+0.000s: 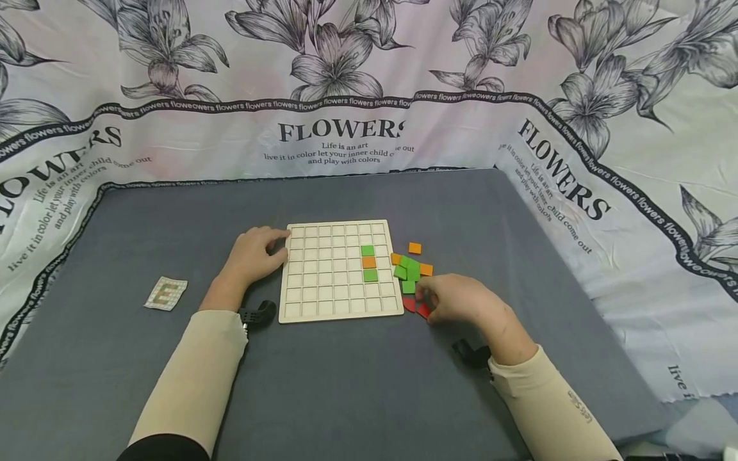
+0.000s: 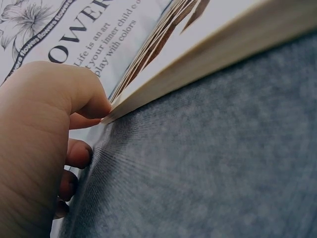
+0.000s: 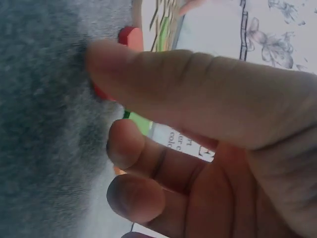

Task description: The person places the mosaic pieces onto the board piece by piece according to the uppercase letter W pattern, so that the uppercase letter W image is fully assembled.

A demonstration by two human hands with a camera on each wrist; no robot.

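A pale wooden grid board (image 1: 323, 288) lies flat on the grey cloth. Three tiles sit in one column of its squares: a green tile (image 1: 368, 250), an orange tile (image 1: 369, 262) and another green tile (image 1: 370, 275). My left hand (image 1: 248, 259) touches the board's left edge with its fingertips; in the left wrist view its finger (image 2: 99, 101) meets the edge. My right hand (image 1: 464, 301) hovers at the loose red pieces (image 1: 409, 304), thumb and fingers apart in the right wrist view. The thumb (image 3: 148, 82) partly covers a red piece (image 3: 131, 37); no held thing shows.
Loose green tiles (image 1: 412, 270) and orange tiles (image 1: 426, 269) are heaped along the board's right edge, some overlapping. One orange tile (image 1: 414, 248) lies apart. A small patterned card (image 1: 166, 294) lies left of my left arm. Flower-printed cloth (image 1: 346, 141) lines the back and right side.
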